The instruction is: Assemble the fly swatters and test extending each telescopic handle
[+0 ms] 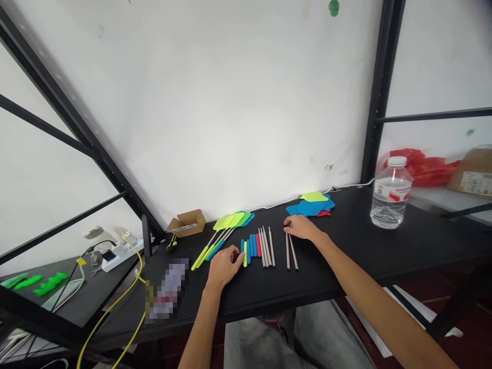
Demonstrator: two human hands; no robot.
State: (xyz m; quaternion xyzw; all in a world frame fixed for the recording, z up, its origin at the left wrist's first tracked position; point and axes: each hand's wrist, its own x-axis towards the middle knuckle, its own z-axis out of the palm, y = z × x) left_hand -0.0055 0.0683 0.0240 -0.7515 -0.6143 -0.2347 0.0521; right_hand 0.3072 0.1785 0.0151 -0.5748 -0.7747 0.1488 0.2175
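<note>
My left hand (pixel 225 264) rests on the black table with its fingers loosely curled and a gap between thumb and forefinger. It is right beside a row of short handles: a yellow-green handle (pixel 245 254), several blue handles (pixel 251 245) and a red handle (pixel 258 245). Several telescopic metal rods (pixel 266 247) lie to the right of that row. Farther right, my right hand (pixel 302 227) has its fingers closed at the upper ends of two more metal rods (pixel 294 253), hiding those ends. Behind it lies a pile of blue, yellow-green and red fly swatter heads (pixel 310 206).
Fly swatters (pixel 215 246) with handles fitted lie left of centre, near a small open cardboard box (pixel 187 223). A water bottle (pixel 391 193) stands at the right. A yellow cable (pixel 115 302) hangs at the left, by a power strip (pixel 122 256). A black metal frame (pixel 380 87) surrounds the table.
</note>
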